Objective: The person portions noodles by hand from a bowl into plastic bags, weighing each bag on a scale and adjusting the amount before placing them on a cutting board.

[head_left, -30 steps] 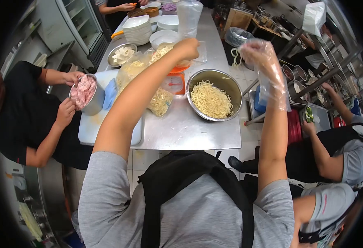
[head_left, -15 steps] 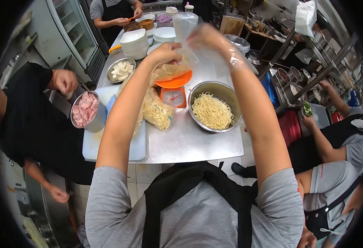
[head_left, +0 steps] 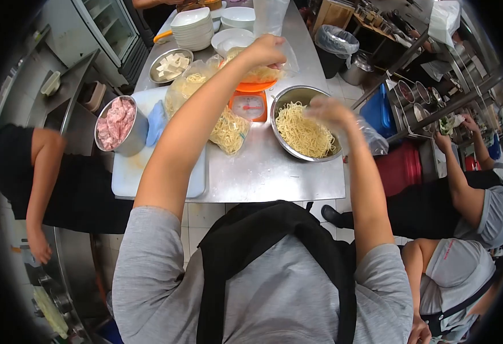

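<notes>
My left hand (head_left: 267,50) is closed on the top of a clear plastic bag (head_left: 288,60), held above the orange scale (head_left: 248,107) and its orange pan (head_left: 256,86). Blurred by motion, my right hand (head_left: 330,110) is over the noodles (head_left: 303,133) in the metal bowl (head_left: 336,150); its fingers cannot be made out. Left of the scale lie bagged noodles (head_left: 228,132), near a white cutting board (head_left: 126,178) that bears a blue cloth (head_left: 155,123) and a metal container of raw meat (head_left: 116,123).
Stacked white bowls (head_left: 192,28) and a metal bowl of white cubes (head_left: 172,66) stand towards the back left. One co-worker (head_left: 45,172) is at the left, others (head_left: 463,200) at the right. A lined bin (head_left: 336,41) is beyond the table's right edge.
My right hand has come down from the bag to the noodle bowl. My left hand has moved right and keeps hold of the bag. The co-worker at the left has drawn an arm back from the meat container.
</notes>
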The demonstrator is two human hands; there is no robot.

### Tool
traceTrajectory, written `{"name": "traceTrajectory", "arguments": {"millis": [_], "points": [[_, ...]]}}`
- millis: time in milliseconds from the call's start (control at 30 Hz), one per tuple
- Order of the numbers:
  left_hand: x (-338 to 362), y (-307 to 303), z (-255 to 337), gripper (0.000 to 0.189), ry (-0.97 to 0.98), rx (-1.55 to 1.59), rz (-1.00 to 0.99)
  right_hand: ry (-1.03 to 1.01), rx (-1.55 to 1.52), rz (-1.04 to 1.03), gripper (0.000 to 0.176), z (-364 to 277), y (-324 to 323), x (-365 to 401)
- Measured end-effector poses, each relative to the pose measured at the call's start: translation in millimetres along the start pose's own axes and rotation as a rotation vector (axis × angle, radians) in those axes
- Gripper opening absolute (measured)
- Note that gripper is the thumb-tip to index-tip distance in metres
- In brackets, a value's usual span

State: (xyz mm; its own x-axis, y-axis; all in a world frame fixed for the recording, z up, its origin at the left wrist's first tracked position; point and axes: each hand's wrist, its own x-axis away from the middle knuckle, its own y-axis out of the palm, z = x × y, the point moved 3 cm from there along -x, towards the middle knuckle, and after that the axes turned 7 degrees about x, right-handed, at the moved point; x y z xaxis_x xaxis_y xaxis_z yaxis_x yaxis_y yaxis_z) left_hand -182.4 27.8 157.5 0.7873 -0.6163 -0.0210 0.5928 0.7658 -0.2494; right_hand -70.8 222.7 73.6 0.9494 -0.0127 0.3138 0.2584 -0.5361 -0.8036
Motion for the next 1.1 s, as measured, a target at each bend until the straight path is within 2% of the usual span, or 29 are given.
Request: {"name": "traceTrajectory", "arguments": {"millis": [33,67,100,167,200,233,267,333,367,400,467,500,567,600,667,700,733,800,833,867,933,967,1000,1033,1067,1100], "points": [[-2.1,5.0,1.5,0.058,0.047,-0.155,0.039,0.095,0.201,-0.064,0.071,-13.5,14.6,28.1],[-3.9,10.2,3.8,0.053,0.096,-0.311,0.076,0.073,0.338,-0.051,0.082,0.2,39.7,26.8],[-4.1,16.2,6.6,0.053,0.095,-0.311,0.069,0.050,0.474,-0.038,0.092,14.3,64.3,21.9],[-1.3,23.8,17.5,0.039,0.100,-0.739,0.193,0.083,0.483,0.009,0.091,14.3,79.9,26.7],[0.0,29.0,22.3,0.039,0.100,-0.740,0.188,0.111,0.495,0.054,0.091,14.9,83.5,27.7],[1.3,32.1,26.7,0.036,0.090,-0.823,0.256,0.088,0.501,0.101,0.080,9.8,77.4,32.0],[3.1,34.7,30.7,0.033,0.080,-0.906,0.325,0.090,0.499,0.100,0.080,25.3,78.5,21.0],[8.2,40.4,38.3,0.031,0.120,-0.931,0.372,-0.085,0.291,0.171,0.064,62.3,80.4,-11.9],[9.9,40.8,42.2,0.029,0.160,-0.955,0.421,0.011,0.259,0.184,0.052,43.5,59.6,2.2],[10.8,40.4,44.6,0.029,0.156,-0.955,0.424,0.007,0.260,0.181,0.052,48.0,50.6,-2.8],[9.1,39.4,42.0,0.037,0.069,-1.011,0.371,-0.153,-0.134,0.097,0.067,48.8,26.5,-11.3],[4.4,35.7,37.8,0.037,0.066,-1.010,0.373,-0.155,-0.133,0.094,0.067,45.3,19.9,-6.6],[-13.4,24.4,17.3,0.047,-0.050,-1.018,0.142,-0.083,-0.347,0.208,0.074,3.1,-12.0,25.1],[-12.4,14.0,18.2,0.047,-0.050,-1.017,0.148,-0.089,-0.343,0.209,0.074,0.6,-9.7,22.2],[-1.7,-15.7,27.3,0.049,-0.021,-0.565,0.211,-0.023,-0.253,0.365,0.076,-2.7,-10.2,17.3],[5.9,-32.6,36.7,0.050,0.071,-0.555,0.293,0.004,-0.291,0.174,0.090,-5.5,-4.6,17.1],[17.5,-51.0,47.7,0.051,0.160,-0.548,0.378,-0.008,-0.291,0.167,0.090,-1.9,3.2,11.3],[28.8,-101.7,54.0,0.032,0.106,-0.558,0.546,-0.098,0.441,0.069,0.103,1.0,34.0,-9.2],[53.2,-104.9,70.6,0.041,0.374,-0.479,0.591,-0.037,0.368,-0.026,0.111,-15.0,40.0,4.6],[86.7,-102.4,91.9,0.050,0.643,-0.401,0.625,-0.070,0.367,-0.039,0.111,-17.2,55.5,3.9],[138.8,-120.8,114.4,0.061,0.249,0.129,0.324,-0.004,0.530,-0.003,0.099,-7.8,77.6,-6.0],[164.7,-126.2,118.3,0.062,0.250,0.148,0.426,-0.028,0.530,-0.013,0.099,-9.9,78.2,-8.2],[187.9,-129.9,119.2,0.063,0.253,0.167,0.523,-0.059,0.546,0.030,0.090,-13.0,74.0,-7.8],[209.1,-136.0,113.9,0.059,0.210,0.147,0.542,-0.084,0.562,0.074,0.081,-11.7,70.1,-8.7],[225.8,-136.4,106.9,0.055,0.168,0.130,0.556,-0.094,0.560,0.067,0.081,2.5,70.7,-18.5],[237.4,-126.9,97.0,0.055,0.163,0.126,0.562,-0.139,0.416,0.065,0.071,20.0,72.8,-32.7]]}}
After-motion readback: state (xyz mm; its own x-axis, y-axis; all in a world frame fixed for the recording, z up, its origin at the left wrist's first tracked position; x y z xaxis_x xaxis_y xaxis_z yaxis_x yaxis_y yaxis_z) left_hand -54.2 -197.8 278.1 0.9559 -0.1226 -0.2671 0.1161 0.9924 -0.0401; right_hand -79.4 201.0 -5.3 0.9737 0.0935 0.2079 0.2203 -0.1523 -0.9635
